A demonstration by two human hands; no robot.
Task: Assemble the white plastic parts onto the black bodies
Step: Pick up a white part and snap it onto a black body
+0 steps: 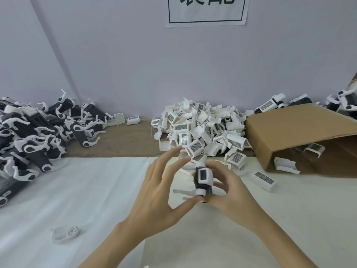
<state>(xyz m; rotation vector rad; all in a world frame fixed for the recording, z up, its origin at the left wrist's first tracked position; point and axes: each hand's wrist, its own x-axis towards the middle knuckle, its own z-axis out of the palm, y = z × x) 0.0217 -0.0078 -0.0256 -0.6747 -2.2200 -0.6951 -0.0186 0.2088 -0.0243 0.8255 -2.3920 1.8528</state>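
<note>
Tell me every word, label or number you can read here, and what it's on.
White paper sign on the wall: two large dark green characters in a frame, tops cut off by the picture edge, likely "装配".
Dark grid labels on the white plastic parts: too small and blurred to read.
Nothing else readable.

On the bench (96, 190), a heap of bodies (34, 136) lies at far left, a pile of plastic parts (202, 132) sits centre against the wall (135, 64), and a tipped cardboard box (301, 132) rests to its right. Both hands meet in front of the pile; a sign (206, 11) hangs on the wall above.
</note>
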